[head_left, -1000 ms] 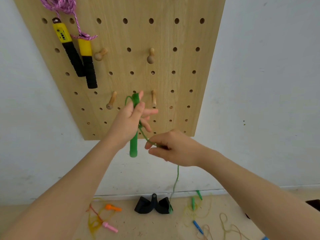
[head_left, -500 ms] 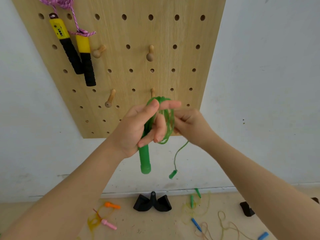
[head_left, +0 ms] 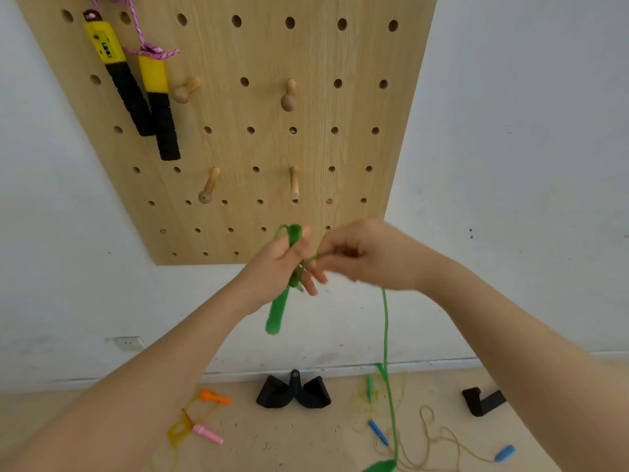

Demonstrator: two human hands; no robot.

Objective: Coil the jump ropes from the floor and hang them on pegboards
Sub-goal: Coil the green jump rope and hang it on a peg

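Note:
My left hand (head_left: 284, 267) grips a green jump rope handle (head_left: 277, 313) upright, with cord loops showing above the fist. My right hand (head_left: 367, 255) pinches the green cord (head_left: 386, 335) just right of it; the cord hangs down from that hand to the floor, where the second green handle (head_left: 379, 466) lies at the bottom edge. The wooden pegboard (head_left: 238, 114) hangs on the wall behind. A pink rope with yellow and black handles (head_left: 160, 103) hangs at its upper left. Bare pegs (head_left: 289, 97) stick out mid-board.
On the floor lie a yellow rope with orange and pink handles (head_left: 207, 417), a yellowish rope with blue handles (head_left: 377, 432), a small green handle (head_left: 370, 388) and two black objects (head_left: 294, 393) by the wall. A wall socket (head_left: 129, 344) sits low left.
The wound loops around my left hand have come loose; the cord and far handle have dropped to the floor. My right hand moved right and slightly lower.

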